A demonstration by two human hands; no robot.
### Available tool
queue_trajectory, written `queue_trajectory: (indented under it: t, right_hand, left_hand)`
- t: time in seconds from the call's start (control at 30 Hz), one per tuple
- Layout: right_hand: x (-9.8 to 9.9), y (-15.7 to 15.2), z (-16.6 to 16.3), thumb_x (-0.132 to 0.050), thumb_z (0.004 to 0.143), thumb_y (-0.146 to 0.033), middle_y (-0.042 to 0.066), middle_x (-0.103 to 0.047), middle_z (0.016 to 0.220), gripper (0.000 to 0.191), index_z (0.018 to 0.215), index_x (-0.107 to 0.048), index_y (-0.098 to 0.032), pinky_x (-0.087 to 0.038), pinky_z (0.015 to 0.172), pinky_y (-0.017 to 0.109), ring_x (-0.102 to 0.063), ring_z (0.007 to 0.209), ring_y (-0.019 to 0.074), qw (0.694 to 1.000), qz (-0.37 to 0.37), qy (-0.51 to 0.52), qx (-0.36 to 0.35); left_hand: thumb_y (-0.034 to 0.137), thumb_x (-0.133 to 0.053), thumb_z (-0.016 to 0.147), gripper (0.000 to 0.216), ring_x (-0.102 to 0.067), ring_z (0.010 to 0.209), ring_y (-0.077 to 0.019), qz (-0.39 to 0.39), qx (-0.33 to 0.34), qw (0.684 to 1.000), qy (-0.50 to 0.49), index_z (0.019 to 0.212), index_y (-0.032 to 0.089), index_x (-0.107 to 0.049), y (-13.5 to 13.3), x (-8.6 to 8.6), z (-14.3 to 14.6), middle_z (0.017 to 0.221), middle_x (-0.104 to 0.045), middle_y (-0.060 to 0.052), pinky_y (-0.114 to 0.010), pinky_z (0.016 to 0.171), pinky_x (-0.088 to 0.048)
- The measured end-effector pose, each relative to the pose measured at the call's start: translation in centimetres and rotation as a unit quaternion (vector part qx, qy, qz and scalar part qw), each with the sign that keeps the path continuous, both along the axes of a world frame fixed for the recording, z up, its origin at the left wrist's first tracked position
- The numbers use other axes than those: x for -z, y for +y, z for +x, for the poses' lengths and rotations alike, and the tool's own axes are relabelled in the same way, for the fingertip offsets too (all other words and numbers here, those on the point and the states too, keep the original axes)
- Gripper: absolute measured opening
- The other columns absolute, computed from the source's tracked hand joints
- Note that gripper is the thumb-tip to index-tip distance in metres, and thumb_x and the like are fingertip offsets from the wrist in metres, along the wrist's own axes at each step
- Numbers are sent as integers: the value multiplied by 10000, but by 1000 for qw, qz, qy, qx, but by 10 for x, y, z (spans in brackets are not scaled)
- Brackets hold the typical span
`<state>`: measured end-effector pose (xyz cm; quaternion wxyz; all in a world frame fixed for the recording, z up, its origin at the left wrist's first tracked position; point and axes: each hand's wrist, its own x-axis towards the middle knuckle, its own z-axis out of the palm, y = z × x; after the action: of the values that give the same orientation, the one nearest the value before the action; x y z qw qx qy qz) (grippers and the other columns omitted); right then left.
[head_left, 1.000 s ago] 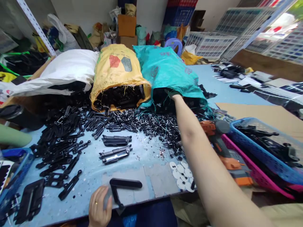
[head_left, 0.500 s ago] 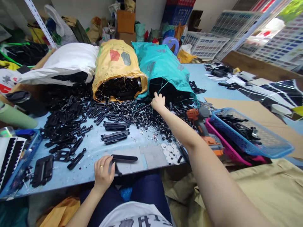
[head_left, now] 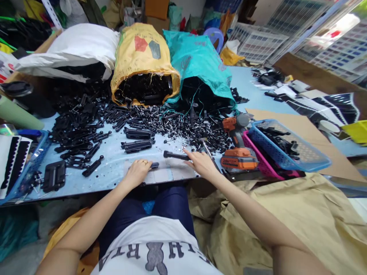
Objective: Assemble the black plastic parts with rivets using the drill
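Note:
My left hand (head_left: 137,172) lies at the near edge of the blue table (head_left: 114,177), its fingers curled over a small black plastic part (head_left: 154,165) on a grey mat. To its right, my right hand (head_left: 201,163) reaches left and its fingertips pinch the end of a black bar (head_left: 174,155) lying on the table. Two assembled black pieces (head_left: 138,139) rest just beyond the hands. Behind them spreads a heap of small black pins (head_left: 186,130), in front of an open teal sack (head_left: 197,57) and a yellow sack (head_left: 143,57) of black parts.
A white sack (head_left: 74,46) and a pile of long black links (head_left: 77,126) fill the left. An orange cordless drill (head_left: 237,151) stands right of my right hand, beside a blue basket (head_left: 309,162) stacked on a pink one (head_left: 258,162). A blue tray (head_left: 34,164) sits far left.
My right hand pulled back from the mouth of the teal sack to the near table edge, with a black bar now at its fingertips. The view tilted down; my left hand stayed on its part.

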<state>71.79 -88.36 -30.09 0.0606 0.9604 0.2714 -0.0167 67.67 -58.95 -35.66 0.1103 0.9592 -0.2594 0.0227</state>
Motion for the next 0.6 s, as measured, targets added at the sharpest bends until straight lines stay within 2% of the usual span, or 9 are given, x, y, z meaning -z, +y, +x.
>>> queue_trajectory:
  t: [0.07, 0.1, 0.23, 0.3, 0.4, 0.47, 0.53, 0.6]
  right_hand:
    - [21, 3, -18, -392, 917, -457, 117, -618, 929, 522, 1351, -370, -169, -345, 742, 335, -567, 860, 247, 999, -16, 0, -50]
    - [29, 6, -23, -392, 914, -465, 111, -610, 911, 506, 1323, -404, -167, -339, 745, 338, -562, 851, 245, 997, -16, 7, -74]
    - [44, 18, -23, -319, 949, -422, 100, -598, 891, 378, 1057, -557, -149, -331, 739, 309, -553, 852, 208, 985, 12, 57, -165]
    - [43, 23, -20, -287, 954, -442, 90, -606, 882, 396, 1023, -553, -156, -329, 693, 283, -564, 806, 185, 978, 19, 86, -191]
    - [36, 33, -19, -262, 944, -497, 79, -626, 861, 435, 1019, -544, -173, -309, 615, 260, -579, 716, 168, 978, 7, 111, -177]
    - [31, 37, -21, -259, 939, -512, 79, -633, 856, 442, 1009, -545, -183, -298, 594, 256, -586, 708, 171, 983, 1, 108, -150]
    - [26, 41, -25, -261, 938, -511, 80, -633, 857, 432, 1015, -546, -195, -300, 597, 262, -588, 727, 180, 987, 1, 92, -134]
    - [21, 43, -30, -253, 944, -492, 87, -629, 865, 422, 1045, -544, -204, -307, 614, 278, -585, 752, 197, 989, 2, 67, -129]
  left_hand:
    - [230, -434, 900, 291, -556, 911, -224, -11, -5, 1000, 17, 1172, 183, -526, -5, 0, 0, 962, -610, -94, -342, 774, -418]
    - [236, -432, 900, 303, -554, 925, -222, -17, -5, 1000, 25, 1187, 185, -515, -8, 0, 1, 991, -607, -96, -344, 787, -420]
    - [244, -406, 905, 296, -542, 972, -220, -31, 4, 998, 53, 1174, 178, -512, -16, -1, 5, 1034, -598, -98, -351, 837, -423]
    - [247, -396, 905, 308, -531, 1004, -224, -35, 12, 997, 62, 1186, 172, -497, -16, -3, 7, 1060, -590, -101, -356, 863, -416]
    - [298, -396, 904, 315, -522, 1025, -232, -33, 8, 997, 72, 1184, 184, -486, -17, -7, 8, 1083, -578, -97, -366, 870, -410]
    - [444, -453, 867, 377, -526, 1017, -250, -30, 0, 997, 75, 1151, 199, -493, -18, -9, 7, 1067, -580, -89, -377, 848, -414]
    - [617, -533, 751, 564, -542, 986, -275, -34, -1, 997, 71, 1125, 196, -491, -18, -10, 5, 1045, -586, -92, -387, 821, -422]
    - [695, -572, 660, 700, -562, 948, -286, -47, -1, 997, 61, 1123, 179, -477, -17, -8, 3, 1031, -592, -103, -388, 801, -428]
